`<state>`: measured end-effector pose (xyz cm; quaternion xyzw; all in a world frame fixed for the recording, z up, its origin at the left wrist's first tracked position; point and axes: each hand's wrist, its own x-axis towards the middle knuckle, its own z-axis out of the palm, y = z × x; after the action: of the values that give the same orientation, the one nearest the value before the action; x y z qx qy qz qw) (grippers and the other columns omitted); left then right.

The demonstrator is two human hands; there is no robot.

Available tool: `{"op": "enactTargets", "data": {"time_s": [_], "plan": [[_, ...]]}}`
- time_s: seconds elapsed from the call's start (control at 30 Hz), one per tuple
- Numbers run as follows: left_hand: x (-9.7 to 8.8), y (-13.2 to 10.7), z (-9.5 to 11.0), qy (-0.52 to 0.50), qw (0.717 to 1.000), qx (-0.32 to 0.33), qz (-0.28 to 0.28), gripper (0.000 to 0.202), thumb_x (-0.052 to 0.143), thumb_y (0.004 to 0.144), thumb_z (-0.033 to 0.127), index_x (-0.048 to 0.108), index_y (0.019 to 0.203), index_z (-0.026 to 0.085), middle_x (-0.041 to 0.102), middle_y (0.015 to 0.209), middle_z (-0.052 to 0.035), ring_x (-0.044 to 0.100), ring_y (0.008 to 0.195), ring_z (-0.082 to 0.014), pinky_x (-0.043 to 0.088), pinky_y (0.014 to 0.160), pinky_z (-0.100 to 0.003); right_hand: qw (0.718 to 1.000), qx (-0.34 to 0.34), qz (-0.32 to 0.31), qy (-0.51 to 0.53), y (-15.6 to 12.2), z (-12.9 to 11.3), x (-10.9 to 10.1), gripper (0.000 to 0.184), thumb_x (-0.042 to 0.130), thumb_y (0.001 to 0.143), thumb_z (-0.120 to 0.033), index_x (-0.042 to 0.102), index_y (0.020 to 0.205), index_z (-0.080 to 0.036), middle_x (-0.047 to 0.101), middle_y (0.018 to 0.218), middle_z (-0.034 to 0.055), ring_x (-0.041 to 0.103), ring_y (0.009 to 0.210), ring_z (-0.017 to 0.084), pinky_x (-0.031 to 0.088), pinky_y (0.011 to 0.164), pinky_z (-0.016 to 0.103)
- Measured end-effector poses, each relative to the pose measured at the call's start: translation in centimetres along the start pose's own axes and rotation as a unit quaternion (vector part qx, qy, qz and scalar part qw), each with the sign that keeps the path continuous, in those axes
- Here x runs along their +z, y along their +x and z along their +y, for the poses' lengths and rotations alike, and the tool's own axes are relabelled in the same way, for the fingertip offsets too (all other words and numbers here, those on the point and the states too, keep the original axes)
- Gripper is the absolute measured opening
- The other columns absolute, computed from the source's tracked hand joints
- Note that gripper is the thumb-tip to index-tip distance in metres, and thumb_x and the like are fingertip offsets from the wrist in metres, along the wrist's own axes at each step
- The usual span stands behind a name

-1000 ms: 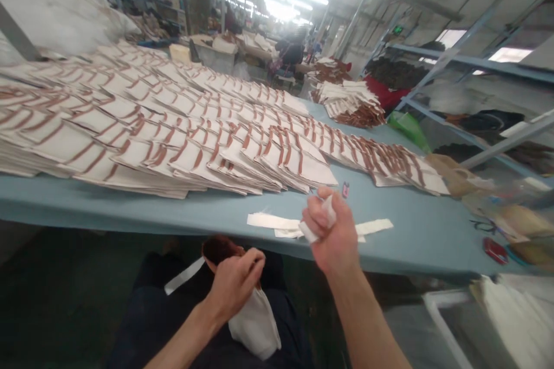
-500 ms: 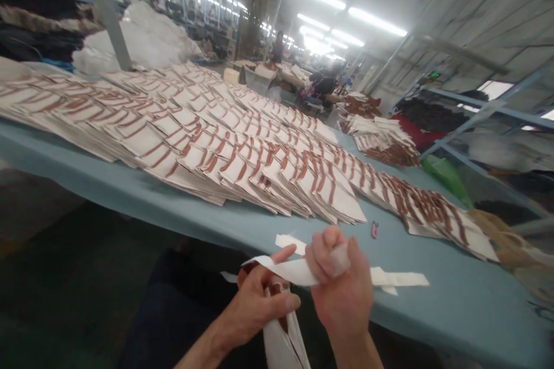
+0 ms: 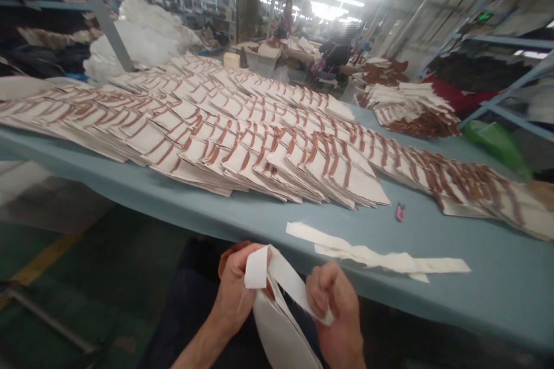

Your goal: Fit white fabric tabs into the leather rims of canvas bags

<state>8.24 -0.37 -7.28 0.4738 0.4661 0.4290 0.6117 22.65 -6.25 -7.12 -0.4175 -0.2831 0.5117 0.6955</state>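
Observation:
Low in front of the table, my left hand [image 3: 236, 288] is closed round a folded off-white fabric piece [image 3: 279, 331] with brown edging, which hangs down between my arms. A white fabric strip [image 3: 289, 281] bends over the top of that piece, one short end lying by my left fingers. The other end of the strip is gripped in the curled fingers of my right hand [image 3: 337, 302], to the right and slightly lower. Beyond my hands, loose white strips [image 3: 381, 258] lie overlapping on the blue-green table cover [image 3: 489, 294].
Overlapping rows of off-white pieces with brown bands [image 3: 208, 127] cover much of the table. A small pink tool [image 3: 400, 213] lies near them. A green bag [image 3: 497, 144] and heaped fabric [image 3: 415, 106] are at the far right. A person [image 3: 333, 57] sits farther back.
My right hand has moved down, drawing its end of the strip lower. My left hand has shifted a little left, and the strip now folds over its fingers. The view has tilted and turned slightly.

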Motion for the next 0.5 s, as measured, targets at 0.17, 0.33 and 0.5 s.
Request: {"op": "enactTargets", "data": {"time_s": [0.17, 0.33, 0.5], "plan": [[-1.4, -0.6, 1.2, 0.057, 0.997, 0.043, -0.04, 0.03, 0.069, 0.085, 0.039, 0.073, 0.068, 0.014, 0.063, 0.065, -0.0025, 0.056, 0.062, -0.0158, 0.048, 0.059, -0.023, 0.957, 0.012, -0.014, -0.291, -1.6, 1.1, -3.0, 0.041, 0.064, 0.094, -0.055, 0.057, 0.069, -0.023, 0.049, 0.06, -0.0018, 0.044, 0.054, 0.016, 0.037, 0.052, 0.027], [-1.7, -1.8, 1.9, 0.073, 0.991, -0.011, -0.108, 0.026, 0.063, 0.086, 0.032, 0.08, 0.081, 0.014, 0.066, 0.063, -0.0026, 0.059, 0.054, -0.0145, 0.046, 0.05, -0.021, 0.849, -0.105, 0.014, -0.517, -2.5, -1.5, -3.1, 0.01, 0.077, 0.083, -0.035, 0.07, 0.083, -0.028, 0.068, 0.077, 0.0045, 0.063, 0.072, 0.026, 0.05, 0.068, 0.036], [-1.5, -2.4, 2.0, 0.06, 0.989, -0.019, -0.133, 0.026, 0.06, 0.087, 0.029, 0.08, 0.082, 0.013, 0.063, 0.061, -0.0005, 0.056, 0.048, -0.0116, 0.045, 0.046, -0.018, 0.87, -0.166, -0.074, -0.459, -1.0, -2.9, -0.4, 0.042, 0.067, 0.083, -0.012, 0.068, 0.12, -0.031, 0.073, 0.119, 0.0062, 0.066, 0.112, 0.028, 0.051, 0.1, 0.041]]}}
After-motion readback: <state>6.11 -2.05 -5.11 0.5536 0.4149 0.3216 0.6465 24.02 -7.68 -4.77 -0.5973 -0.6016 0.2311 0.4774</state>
